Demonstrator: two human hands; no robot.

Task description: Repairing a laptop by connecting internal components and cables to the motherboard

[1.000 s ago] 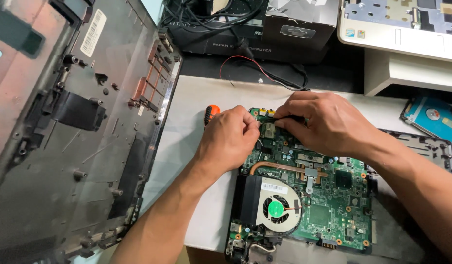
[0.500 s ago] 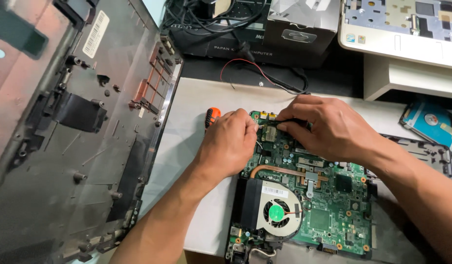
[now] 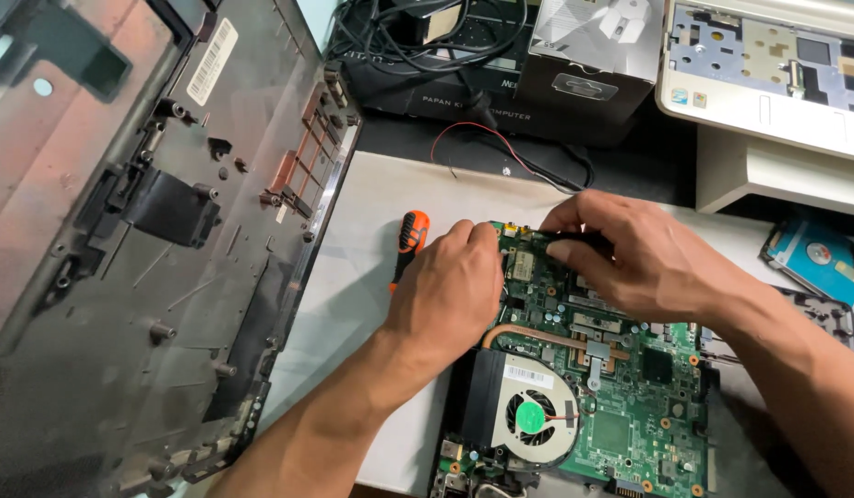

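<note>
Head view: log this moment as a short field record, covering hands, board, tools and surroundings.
left hand: left hand rests on the near-left edge of the green circuit board
right hand: right hand pinches at the board's far edge; what it grips is hidden
fan: cooling fan with green hub, mounted on the board
tool: orange-handled screwdriver lies beside the left hand
left of the work: dark laptop base shell, opened up
right edge: blue hard drive
</note>
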